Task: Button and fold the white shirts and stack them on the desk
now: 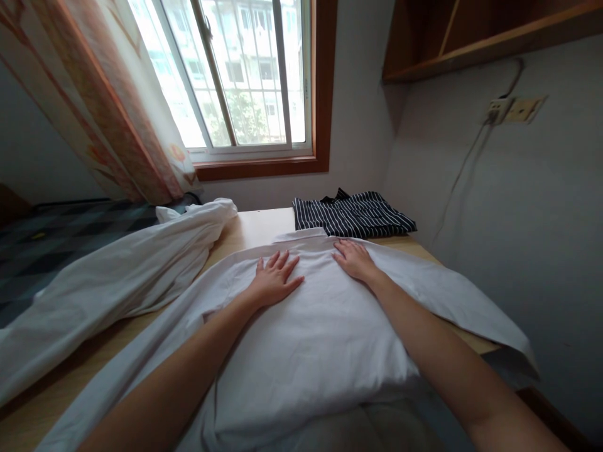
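A white shirt (325, 333) lies spread over the table, its collar (301, 235) at the far side. One sleeve reaches down past the table's right edge, and the other side runs toward the lower left. My left hand (276, 279) rests flat on the upper part of the shirt, fingers spread. On the right, near the collar and shoulder, my right hand (354, 258) also lies flat with its fingers out. Neither hand grips the cloth. The shirt's near edge hangs over the front of the table.
Behind the collar sits a folded black-and-white striped shirt (353, 213). Another white garment (127, 263) stretches along the left of the wooden table (136, 329), beside a dark checked bed cover (61, 232). A window, a curtain (108, 94), a wall shelf (494, 47) and a socket (499, 110) surround the table.
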Motion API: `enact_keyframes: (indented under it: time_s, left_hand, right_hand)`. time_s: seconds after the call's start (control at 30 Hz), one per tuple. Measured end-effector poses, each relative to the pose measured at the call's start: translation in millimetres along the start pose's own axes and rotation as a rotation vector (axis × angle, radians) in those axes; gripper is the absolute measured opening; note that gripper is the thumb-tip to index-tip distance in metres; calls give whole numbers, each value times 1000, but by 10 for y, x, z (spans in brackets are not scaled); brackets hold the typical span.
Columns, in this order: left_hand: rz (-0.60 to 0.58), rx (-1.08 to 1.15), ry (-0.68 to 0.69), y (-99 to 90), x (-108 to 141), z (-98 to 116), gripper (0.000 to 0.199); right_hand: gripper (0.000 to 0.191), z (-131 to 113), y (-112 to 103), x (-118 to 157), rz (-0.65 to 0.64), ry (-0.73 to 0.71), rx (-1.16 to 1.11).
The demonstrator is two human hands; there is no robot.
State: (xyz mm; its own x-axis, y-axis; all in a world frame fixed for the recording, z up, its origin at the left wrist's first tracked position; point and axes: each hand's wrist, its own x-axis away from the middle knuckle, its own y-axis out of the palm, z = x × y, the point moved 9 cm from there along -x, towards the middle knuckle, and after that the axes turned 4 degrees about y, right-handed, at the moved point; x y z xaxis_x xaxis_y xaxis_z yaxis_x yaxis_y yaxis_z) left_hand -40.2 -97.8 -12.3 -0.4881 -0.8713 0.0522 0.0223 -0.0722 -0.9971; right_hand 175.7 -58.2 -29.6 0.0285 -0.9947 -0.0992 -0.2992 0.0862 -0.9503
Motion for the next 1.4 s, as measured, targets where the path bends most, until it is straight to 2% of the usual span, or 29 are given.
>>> enact_keyframes:
  time_s: [0.13,0.23,0.33,0.43,0.53,0.67,0.87,1.0,1.07,1.23,1.4]
  left_hand:
    - [-5,-4,9,8,-8,0,73]
    - [-5,-7,10,23,-17,0,74]
    - [-2,-8,19,33,-19,1,76]
    - [-1,-11,24,38,-20,-7,76]
    - [-1,-13,23,42,-25,-20,76]
    - [2,-6,20,39,-26,-22,75]
    - [33,9,17,6,-21,-32,74]
    - [53,17,-13,-6,-48,-97,67]
    - [54,18,-81,-6,-59,-172,68]
    - [40,14,-361,-31,0,-435,73]
    - [28,22,-458,-68,48,-589,76]
  right_hand:
    - [47,-103,-150,72,91,-17,-8]
    - [44,-414,-228,234,156,-134,-32]
    - [43,-804,-117,423,82,-306,-75]
    - [48,-962,52,504,-28,-335,-90]
    - [48,-871,110,455,-75,-266,-84]
    - [52,-617,74,332,-91,-164,-48]
    - [62,-240,32,183,-48,9,9]
    - [62,-52,14,119,-13,95,42]
    - [61,-7,9,101,-7,112,51]
    - [62,11,3,91,-8,119,52]
    - [61,-3,5,97,-3,115,46]
